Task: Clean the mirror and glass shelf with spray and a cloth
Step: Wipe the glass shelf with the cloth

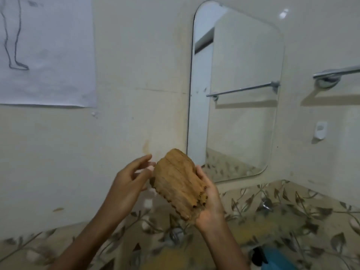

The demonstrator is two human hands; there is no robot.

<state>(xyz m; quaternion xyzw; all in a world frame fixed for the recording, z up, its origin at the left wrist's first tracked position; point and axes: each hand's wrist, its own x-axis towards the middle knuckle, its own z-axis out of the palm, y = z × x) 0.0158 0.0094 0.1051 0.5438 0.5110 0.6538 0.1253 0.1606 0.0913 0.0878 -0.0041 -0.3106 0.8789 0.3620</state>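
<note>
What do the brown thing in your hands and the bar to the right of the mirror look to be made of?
The cloth looks like a soft woven fabric, matte tan-brown: it is folded and shows fine creases and a wavy edge. The towel bar looks like polished metal, probably chrome-plated: it is silvery with bright highlights. The exact fibre and metal cannot be told.

Two hands are being counted, left (126, 184) and right (209, 199). One cloth (178, 182), one mirror (235, 94), one drawing (44, 49), one rail (337, 74) and one blue object (272, 258) are being seen.
</note>
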